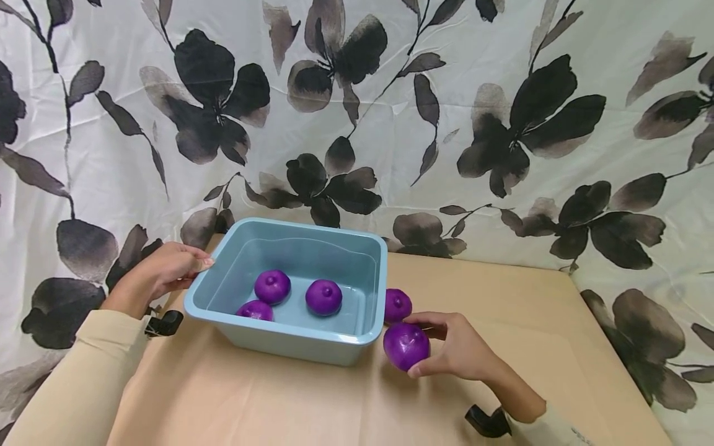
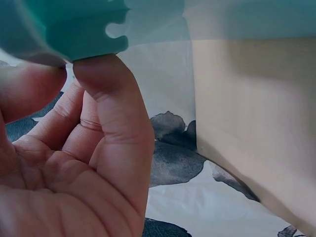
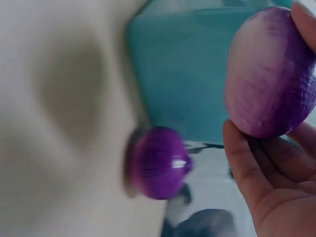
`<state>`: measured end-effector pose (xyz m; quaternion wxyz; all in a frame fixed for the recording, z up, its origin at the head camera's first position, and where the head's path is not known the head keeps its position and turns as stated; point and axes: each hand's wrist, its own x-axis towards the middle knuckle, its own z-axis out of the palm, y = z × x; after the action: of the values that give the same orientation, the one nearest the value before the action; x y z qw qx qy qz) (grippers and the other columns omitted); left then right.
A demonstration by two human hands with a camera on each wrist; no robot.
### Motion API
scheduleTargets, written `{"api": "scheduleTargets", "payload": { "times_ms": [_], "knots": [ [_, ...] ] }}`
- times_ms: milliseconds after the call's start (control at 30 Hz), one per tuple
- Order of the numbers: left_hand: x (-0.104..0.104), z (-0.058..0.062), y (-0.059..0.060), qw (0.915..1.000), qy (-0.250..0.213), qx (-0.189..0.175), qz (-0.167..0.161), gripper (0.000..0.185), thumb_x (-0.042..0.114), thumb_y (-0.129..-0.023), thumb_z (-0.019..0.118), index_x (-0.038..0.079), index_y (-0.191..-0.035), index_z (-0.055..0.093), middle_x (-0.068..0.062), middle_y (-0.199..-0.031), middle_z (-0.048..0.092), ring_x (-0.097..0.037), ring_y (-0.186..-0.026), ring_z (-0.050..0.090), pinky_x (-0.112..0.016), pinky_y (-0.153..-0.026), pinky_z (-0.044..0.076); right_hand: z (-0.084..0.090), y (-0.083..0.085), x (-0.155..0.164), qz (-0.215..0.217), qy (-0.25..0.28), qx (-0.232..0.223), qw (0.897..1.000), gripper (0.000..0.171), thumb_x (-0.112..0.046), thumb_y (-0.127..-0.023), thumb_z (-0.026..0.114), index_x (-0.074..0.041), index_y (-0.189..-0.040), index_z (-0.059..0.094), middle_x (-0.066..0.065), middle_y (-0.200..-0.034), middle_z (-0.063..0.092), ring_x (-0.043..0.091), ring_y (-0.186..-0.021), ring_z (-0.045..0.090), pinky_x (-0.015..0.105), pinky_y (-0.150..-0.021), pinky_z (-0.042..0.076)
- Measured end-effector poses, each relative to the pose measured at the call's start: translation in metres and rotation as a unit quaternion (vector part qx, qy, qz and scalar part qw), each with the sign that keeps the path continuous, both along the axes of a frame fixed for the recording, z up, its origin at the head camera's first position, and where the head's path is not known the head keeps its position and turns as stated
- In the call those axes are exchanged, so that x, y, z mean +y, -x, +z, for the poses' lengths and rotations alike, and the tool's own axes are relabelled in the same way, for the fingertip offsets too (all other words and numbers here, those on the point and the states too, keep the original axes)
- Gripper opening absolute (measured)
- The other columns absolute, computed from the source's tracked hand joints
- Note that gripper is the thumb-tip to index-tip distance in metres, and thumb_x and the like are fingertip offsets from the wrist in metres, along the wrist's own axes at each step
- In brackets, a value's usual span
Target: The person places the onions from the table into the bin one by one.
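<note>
A light blue plastic tub (image 1: pixel 312 337) stands on the tan table and holds three purple onions (image 1: pixel 272 286). My left hand (image 1: pixel 167 267) grips the tub's left rim (image 2: pixel 74 39), thumb on top. My right hand (image 1: pixel 452 347) grips another purple onion (image 1: pixel 405 345) (image 3: pixel 269 74) just right of the tub's front corner, slightly above the table. One more purple onion (image 1: pixel 397 305) (image 3: pixel 159 163) lies on the table against the tub's right wall.
The tan table (image 1: pixel 502 322) extends to the right and front of the tub. A white cloth with dark flower prints (image 1: pixel 390 124) hangs behind and drapes past both table sides. The table's left edge (image 2: pixel 202 148) runs just below my left hand.
</note>
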<state>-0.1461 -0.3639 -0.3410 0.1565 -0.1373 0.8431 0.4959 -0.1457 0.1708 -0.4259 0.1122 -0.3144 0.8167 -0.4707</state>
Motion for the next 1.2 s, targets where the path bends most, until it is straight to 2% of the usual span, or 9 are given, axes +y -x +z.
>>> {"api": "scheduleTargets", "payload": {
  "times_ms": [200,267,500,800,1033,1200],
  "knots": [
    [-0.001,-0.001,0.002,1.0000,0.004,-0.004,0.000,0.051,0.016,-0.106,0.058,-0.014,-0.145,0.047,0.011,-0.082,0.069,-0.004,-0.078,0.066,-0.025,-0.074,0.060,0.037,0.000,0.001,0.018,0.019,0.019,0.999,0.068,-0.021,-0.065,0.100,-0.009,-0.126,0.072,0.008,-0.121,0.076,0.013,-0.105,0.074,0.027,-0.092,0.060],
    [-0.006,0.001,0.000,1.0000,0.006,-0.003,0.006,0.050,0.016,-0.106,0.058,-0.014,-0.144,0.048,0.011,-0.082,0.069,-0.004,-0.078,0.066,-0.025,-0.074,0.060,0.047,0.003,-0.005,0.033,0.025,0.027,0.999,0.068,-0.018,-0.065,0.100,-0.008,-0.126,0.072,0.009,-0.120,0.076,0.014,-0.105,0.074,0.027,-0.092,0.060],
    [-0.010,0.000,-0.006,0.9999,0.002,-0.004,0.016,0.049,0.016,-0.106,0.058,-0.014,-0.143,0.048,0.009,-0.083,0.069,-0.006,-0.078,0.067,-0.025,-0.075,0.060,0.075,0.010,-0.023,0.073,0.026,0.037,0.996,0.069,-0.017,-0.064,0.100,-0.007,-0.126,0.072,0.009,-0.121,0.076,0.015,-0.106,0.074,0.029,-0.092,0.061],
    [0.001,0.003,0.004,0.9995,-0.016,0.003,0.028,0.047,0.016,-0.105,0.060,-0.011,-0.142,0.051,0.008,-0.079,0.066,-0.004,-0.074,0.064,-0.023,-0.072,0.060,0.098,0.016,-0.043,0.087,0.011,0.046,0.995,0.069,-0.019,-0.064,0.101,-0.006,-0.125,0.072,0.008,-0.119,0.076,0.018,-0.107,0.073,0.028,-0.092,0.061],
    [-0.001,0.003,0.003,0.9992,-0.027,0.001,0.031,0.048,0.015,-0.105,0.059,-0.012,-0.144,0.049,0.008,-0.081,0.068,-0.004,-0.076,0.066,-0.023,-0.073,0.060,0.106,0.023,-0.067,0.100,-0.003,0.041,0.994,0.070,-0.024,-0.064,0.101,-0.008,-0.126,0.073,0.007,-0.120,0.075,0.021,-0.109,0.072,0.030,-0.093,0.061],
    [0.000,0.002,0.002,0.9993,-0.020,0.008,0.032,0.048,0.013,-0.104,0.060,-0.013,-0.143,0.050,0.003,-0.086,0.068,-0.006,-0.076,0.066,-0.025,-0.073,0.060,0.109,0.029,-0.081,0.114,-0.008,0.013,0.993,0.070,-0.023,-0.064,0.100,-0.009,-0.127,0.072,0.006,-0.122,0.073,0.022,-0.111,0.072,0.031,-0.094,0.061]
  ]
}}
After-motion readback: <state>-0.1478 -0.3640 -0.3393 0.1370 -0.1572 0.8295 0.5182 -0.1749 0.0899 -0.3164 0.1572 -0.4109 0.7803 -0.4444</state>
